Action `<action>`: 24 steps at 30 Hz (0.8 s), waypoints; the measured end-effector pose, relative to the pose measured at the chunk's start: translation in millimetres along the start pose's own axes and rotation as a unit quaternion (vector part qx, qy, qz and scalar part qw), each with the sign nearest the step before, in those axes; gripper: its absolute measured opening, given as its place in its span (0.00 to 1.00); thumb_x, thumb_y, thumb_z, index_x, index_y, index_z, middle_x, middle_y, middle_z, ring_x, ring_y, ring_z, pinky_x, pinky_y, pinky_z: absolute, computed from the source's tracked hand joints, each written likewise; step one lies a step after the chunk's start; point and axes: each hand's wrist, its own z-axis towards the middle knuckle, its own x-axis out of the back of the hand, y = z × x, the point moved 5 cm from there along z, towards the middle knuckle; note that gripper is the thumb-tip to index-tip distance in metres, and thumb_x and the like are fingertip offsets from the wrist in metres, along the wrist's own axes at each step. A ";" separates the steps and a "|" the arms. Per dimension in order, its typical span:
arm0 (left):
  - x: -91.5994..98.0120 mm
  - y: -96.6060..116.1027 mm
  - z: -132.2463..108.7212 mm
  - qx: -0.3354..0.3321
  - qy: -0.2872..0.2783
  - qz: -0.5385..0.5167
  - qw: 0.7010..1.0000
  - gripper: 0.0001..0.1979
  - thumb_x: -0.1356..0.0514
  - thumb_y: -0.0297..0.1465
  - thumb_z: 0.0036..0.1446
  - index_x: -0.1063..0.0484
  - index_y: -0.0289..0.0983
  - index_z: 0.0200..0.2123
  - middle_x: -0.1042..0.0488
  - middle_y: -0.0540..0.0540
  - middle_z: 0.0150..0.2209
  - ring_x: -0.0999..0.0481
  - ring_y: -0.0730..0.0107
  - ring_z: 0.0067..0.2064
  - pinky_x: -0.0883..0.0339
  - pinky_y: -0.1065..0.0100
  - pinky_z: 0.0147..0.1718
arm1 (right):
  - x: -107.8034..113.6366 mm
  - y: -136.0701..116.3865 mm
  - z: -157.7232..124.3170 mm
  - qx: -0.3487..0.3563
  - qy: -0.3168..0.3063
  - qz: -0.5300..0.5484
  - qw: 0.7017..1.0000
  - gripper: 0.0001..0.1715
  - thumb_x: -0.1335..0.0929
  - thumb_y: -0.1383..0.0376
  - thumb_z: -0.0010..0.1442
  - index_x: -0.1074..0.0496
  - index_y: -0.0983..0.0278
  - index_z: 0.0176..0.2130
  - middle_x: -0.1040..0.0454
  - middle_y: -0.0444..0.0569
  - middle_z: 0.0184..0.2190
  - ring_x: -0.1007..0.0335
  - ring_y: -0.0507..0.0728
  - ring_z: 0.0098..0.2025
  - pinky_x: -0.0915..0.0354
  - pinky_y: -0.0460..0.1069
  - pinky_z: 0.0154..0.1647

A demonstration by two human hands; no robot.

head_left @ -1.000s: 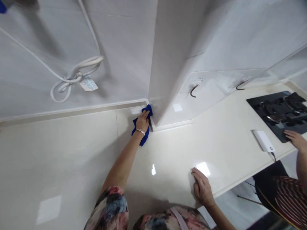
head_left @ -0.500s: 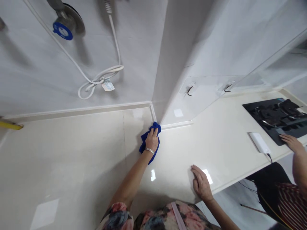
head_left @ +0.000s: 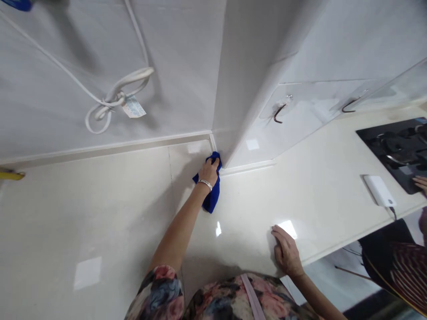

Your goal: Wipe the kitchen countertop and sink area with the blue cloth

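My left hand [head_left: 208, 172], with a bracelet at its wrist, grips a crumpled blue cloth [head_left: 211, 198]. The fingers press it against the low raised trim at the foot of the wall's projecting corner, on the cream countertop [head_left: 116, 195]. Part of the cloth trails out below the palm toward me. My right hand [head_left: 287, 254] rests near the counter's front edge, fingers loosely extended and holding nothing.
On the wall, a white cable [head_left: 122, 91] hangs knotted with a tag. Metal hooks [head_left: 279, 113] are fixed to the corner wall. To the right are a white box-shaped device [head_left: 378, 190], a black gas hob [head_left: 400, 151] and another person's hand [head_left: 420, 183]. Something yellow [head_left: 11, 174] lies far left.
My left hand and the cloth have slid a little farther back along the corner trim. The view has shifted closer to the wall, and the other person's hand is now mostly out of frame.
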 end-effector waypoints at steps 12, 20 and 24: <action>-11.5 -22.1 39.1 -0.001 0.109 -0.055 0.993 0.29 0.52 0.23 0.66 0.30 0.44 0.67 0.31 0.39 0.65 0.29 0.48 0.58 0.24 0.53 0.52 | 5.1 -1.6 -2.2 -0.013 -0.015 0.008 1.000 0.30 0.39 0.71 0.65 0.34 0.60 0.64 0.29 0.58 0.62 0.34 0.67 0.67 0.30 0.70 0.63; 8.2 -30.4 106.1 0.048 0.131 -0.064 0.988 0.32 0.53 0.20 0.65 0.33 0.44 0.69 0.30 0.34 0.64 0.30 0.47 0.60 0.26 0.45 0.55 | 4.7 -4.7 2.3 0.004 0.004 -0.002 1.000 0.30 0.40 0.72 0.64 0.33 0.60 0.64 0.28 0.57 0.61 0.32 0.67 0.65 0.27 0.68 0.59; 13.4 -31.0 110.5 0.054 0.150 -0.078 0.984 0.30 0.51 0.23 0.67 0.33 0.44 0.69 0.30 0.34 0.64 0.27 0.47 0.59 0.27 0.45 0.56 | 0.9 -3.1 3.6 -0.002 0.013 -0.004 1.000 0.31 0.40 0.73 0.63 0.33 0.60 0.63 0.28 0.56 0.62 0.32 0.66 0.66 0.27 0.67 0.60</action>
